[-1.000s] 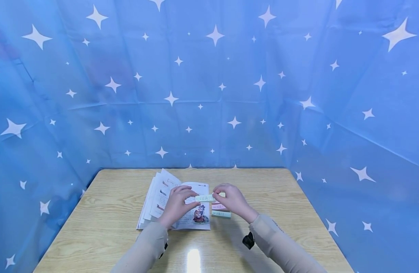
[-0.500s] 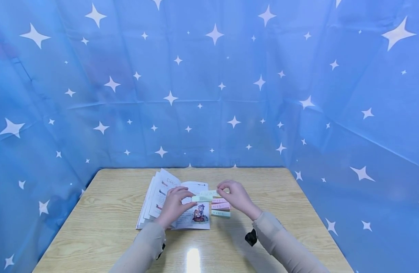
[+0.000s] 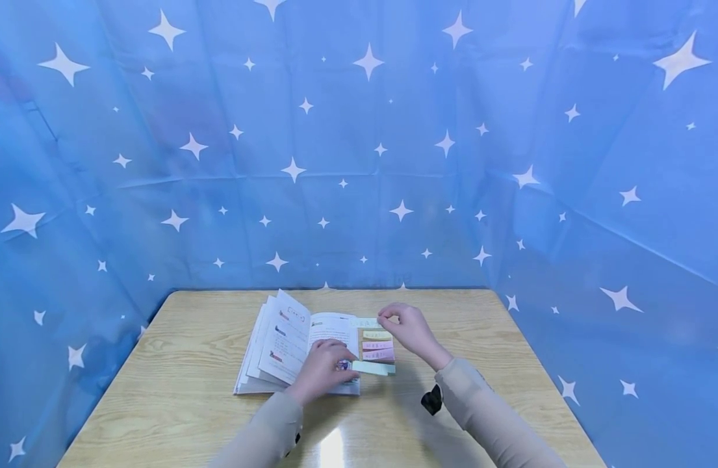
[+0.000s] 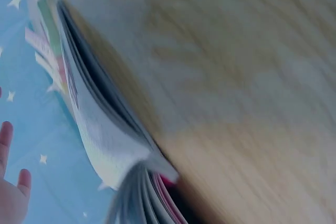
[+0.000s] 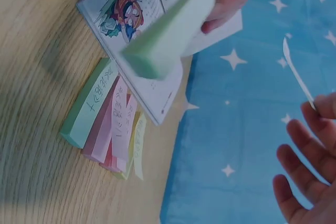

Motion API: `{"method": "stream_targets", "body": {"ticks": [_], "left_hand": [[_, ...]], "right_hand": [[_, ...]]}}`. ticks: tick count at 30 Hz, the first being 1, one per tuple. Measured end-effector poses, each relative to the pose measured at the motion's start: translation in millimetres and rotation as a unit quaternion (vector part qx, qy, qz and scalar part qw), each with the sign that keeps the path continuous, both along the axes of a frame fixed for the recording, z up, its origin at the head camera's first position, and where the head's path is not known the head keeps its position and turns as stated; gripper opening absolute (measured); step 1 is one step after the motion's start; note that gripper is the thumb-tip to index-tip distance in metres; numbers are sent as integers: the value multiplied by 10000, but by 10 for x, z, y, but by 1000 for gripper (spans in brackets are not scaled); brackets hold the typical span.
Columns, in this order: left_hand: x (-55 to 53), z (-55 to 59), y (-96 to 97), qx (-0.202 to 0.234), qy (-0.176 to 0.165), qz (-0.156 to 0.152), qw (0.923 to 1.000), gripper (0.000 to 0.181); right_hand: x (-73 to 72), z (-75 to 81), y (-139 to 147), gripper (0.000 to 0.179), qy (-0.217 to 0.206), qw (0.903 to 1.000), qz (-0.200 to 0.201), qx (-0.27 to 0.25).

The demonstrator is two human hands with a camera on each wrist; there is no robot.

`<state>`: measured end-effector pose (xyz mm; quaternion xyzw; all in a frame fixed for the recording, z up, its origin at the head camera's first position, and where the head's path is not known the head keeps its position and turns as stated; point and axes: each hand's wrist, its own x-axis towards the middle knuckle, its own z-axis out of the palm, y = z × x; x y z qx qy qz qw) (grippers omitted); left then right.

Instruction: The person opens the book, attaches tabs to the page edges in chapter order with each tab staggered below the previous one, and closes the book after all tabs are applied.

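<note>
My left hand (image 3: 325,367) holds a thick light green sticky-note pad (image 3: 370,368) by its left end, over the lower right corner of an open book (image 3: 290,331). In the right wrist view the pad (image 5: 170,32) is tilted above the printed page. My right hand (image 3: 409,330) pinches the right end of a pale written strip (image 3: 366,322); the right wrist view shows this strip (image 5: 297,74) curved and almost edge-on. Part of my left hand (image 4: 11,184) shows at the left edge of the left wrist view; the pad's grip is hidden there.
Right of the book lie small sticky-note pads in a column: yellow (image 3: 377,335), pink (image 3: 379,346) and green (image 5: 84,111), with written strips on them. All rest on a wooden table (image 3: 464,351). Behind it hangs a blue star-patterned curtain (image 3: 359,227).
The strip has come away from the green pad. My left hand has moved toward me and right with the pad; my right hand has drawn the strip slightly right and away from me.
</note>
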<state>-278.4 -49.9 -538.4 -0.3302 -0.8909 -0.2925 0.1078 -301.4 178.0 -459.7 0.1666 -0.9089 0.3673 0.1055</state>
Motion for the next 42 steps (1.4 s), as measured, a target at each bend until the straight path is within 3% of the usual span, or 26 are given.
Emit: {"method": "stream_targets", "body": {"ticks": [7, 15, 22, 32, 42], "left_hand": [[68, -41, 232, -563, -54, 23, 9984, 27], [141, -102, 388, -890, -13, 104, 9960, 27], [174, -130, 428, -1195, -23, 169, 9927, 25], [158, -273, 435, -1272, -127, 261, 9915, 21], [173, -309, 445, -1670, 292, 319, 9850, 19]], "right_hand": [[-16, -28, 54, 8, -169, 9997, -113, -127], [-33, -71, 94, 10, -369, 9989, -82, -276], [-40, -93, 103, 9, -456, 9983, -179, -310], [-41, -127, 100, 12, -659, 9972, -202, -302], [-48, -199, 93, 13, -648, 9973, -258, -251]]}}
